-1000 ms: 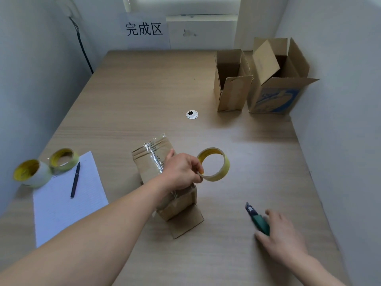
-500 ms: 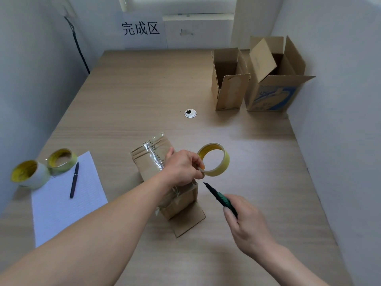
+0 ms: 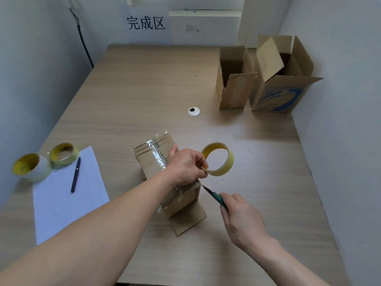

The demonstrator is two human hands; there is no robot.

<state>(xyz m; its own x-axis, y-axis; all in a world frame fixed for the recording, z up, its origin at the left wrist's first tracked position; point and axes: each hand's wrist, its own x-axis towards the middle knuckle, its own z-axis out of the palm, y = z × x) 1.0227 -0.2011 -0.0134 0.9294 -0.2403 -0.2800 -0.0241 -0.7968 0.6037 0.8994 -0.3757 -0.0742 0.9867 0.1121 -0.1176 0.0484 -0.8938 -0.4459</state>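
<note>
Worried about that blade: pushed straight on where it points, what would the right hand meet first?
Likely the taped corner of the small brown cardboard box, just under the left hand; depth is unclear.

Open boxes (image 3: 266, 79) block far right; centre (image 3: 144, 96) free.

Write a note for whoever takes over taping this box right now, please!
Left hand: pinches the tape roll, just over the small box.
Right hand: grips the green cutter, blade pointing toward the box's near corner.
Done: clear tape runs along the box top.
Left: probably cut the tape free; one flap lies open at the near end.
</note>
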